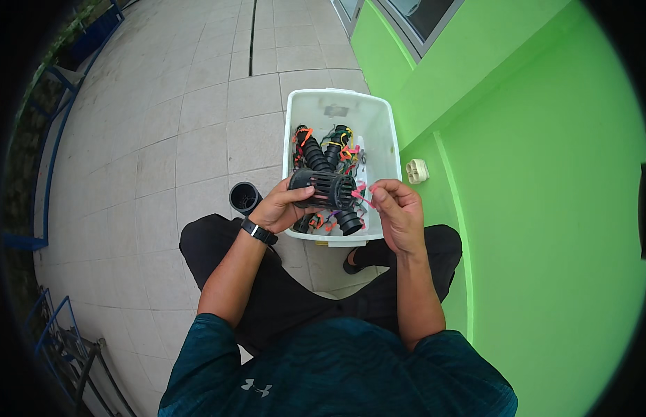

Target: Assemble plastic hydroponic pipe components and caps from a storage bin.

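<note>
Black cup (246,198) stands left of the bin (375,115). The left hand (280,207) grips the cage (328,189) over the bin, partly hiding the hoses (314,154), which lie untouched. Pink strip (362,197) at the cage's end is pinched by the right hand (401,214); work looks midway, fastening unclear. White block (417,171) sits by the wall (545,181).

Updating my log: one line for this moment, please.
left hand: holds slotted black cylinder | right hand: pinches pink strip | below: white bin
</note>
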The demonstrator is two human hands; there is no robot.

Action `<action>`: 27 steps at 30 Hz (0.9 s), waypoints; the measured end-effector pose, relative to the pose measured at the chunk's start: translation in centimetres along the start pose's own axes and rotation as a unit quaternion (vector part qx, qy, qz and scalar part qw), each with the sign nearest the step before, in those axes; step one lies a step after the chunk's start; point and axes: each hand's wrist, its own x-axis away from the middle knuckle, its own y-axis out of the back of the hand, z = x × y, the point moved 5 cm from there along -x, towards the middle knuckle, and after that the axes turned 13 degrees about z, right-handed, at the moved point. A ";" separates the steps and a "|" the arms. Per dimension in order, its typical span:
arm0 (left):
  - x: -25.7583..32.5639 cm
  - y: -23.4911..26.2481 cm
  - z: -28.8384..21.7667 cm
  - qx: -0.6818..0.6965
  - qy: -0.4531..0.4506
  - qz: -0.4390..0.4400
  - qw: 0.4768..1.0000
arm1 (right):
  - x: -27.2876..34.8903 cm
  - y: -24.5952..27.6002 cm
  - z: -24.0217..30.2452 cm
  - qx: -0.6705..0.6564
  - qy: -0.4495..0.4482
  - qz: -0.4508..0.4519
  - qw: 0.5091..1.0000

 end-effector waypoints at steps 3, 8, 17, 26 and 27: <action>-0.2 -0.2 -0.1 -0.002 -0.013 0.013 1.000 | -0.2 -0.8 -0.5 0.113 -0.039 -0.035 0.992; -0.1 0.0 -0.4 -0.012 -0.022 0.015 1.000 | -0.6 -2.1 -0.9 0.382 -0.008 -0.048 0.923; 0.4 0.5 -0.7 -0.033 -0.037 0.026 0.998 | -1.1 -3.4 -3.1 0.248 -0.055 -0.042 0.966; -0.2 0.9 0.0 -0.071 -0.043 0.022 0.996 | -0.3 -3.3 -4.4 0.030 -0.090 -0.031 0.995; -0.3 0.9 -0.1 -0.069 -0.049 0.016 0.996 | -0.1 -3.3 -4.4 0.029 -0.089 -0.032 0.995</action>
